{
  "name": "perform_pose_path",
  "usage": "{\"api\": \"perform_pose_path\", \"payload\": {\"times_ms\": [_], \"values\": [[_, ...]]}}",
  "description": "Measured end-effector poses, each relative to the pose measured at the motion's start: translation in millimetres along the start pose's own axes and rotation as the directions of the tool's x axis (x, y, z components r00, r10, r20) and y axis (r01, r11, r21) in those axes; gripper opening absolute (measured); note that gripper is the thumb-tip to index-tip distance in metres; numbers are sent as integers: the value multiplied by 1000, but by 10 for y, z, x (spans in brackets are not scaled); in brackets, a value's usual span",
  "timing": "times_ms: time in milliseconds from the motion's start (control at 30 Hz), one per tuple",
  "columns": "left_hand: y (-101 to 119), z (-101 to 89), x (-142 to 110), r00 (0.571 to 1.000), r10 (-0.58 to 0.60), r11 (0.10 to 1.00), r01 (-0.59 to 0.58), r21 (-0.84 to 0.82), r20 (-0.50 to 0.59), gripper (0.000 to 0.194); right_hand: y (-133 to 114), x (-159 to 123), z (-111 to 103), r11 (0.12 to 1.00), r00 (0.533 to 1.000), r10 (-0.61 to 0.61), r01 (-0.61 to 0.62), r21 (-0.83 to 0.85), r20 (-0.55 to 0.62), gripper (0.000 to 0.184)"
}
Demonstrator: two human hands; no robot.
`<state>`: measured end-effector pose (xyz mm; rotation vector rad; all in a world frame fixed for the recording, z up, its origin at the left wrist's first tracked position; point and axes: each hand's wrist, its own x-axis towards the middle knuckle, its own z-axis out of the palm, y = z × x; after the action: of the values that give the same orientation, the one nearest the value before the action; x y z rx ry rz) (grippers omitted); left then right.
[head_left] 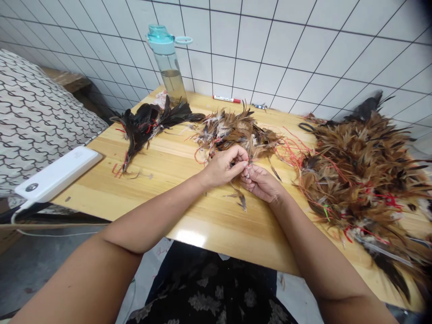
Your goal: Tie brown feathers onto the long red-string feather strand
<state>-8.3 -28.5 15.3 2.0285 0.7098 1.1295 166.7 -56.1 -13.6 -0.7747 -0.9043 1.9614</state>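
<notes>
My left hand and my right hand meet over the table, fingertips pinched together. Between them is a small feather bundle with pale quill ends and a bit of red string; its details are mostly covered by the fingers. Just beyond the hands lies a pile of brown feathers. Red strings trail from that pile toward the right. A loose feather rests on the wood below my hands.
Black feathers lie at the left, near a water bottle. A large brown feather heap covers the right side. A red marker lies by the tiled wall. A white power bank sits at the table's left edge.
</notes>
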Motion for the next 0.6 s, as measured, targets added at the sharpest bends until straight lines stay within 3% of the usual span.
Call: {"api": "perform_pose_path", "payload": {"times_ms": [100, 233, 600], "values": [[15, -12, 5, 1000, -17, 999, 16, -34, -7, 12, 0, 7, 10, 1000, 1000, 12, -12, 15, -6, 32], [30, -38, 24, 991, -95, 977, 111, -184, 93, 15, -18, 4, 39, 998, 999, 35, -36, 48, 14, 32], [-47, -45, 56, 931, -277, 819, 359, -448, 239, 16, -6, 31, -45, 986, 994, 112, -113, 125, 13, 26]]}}
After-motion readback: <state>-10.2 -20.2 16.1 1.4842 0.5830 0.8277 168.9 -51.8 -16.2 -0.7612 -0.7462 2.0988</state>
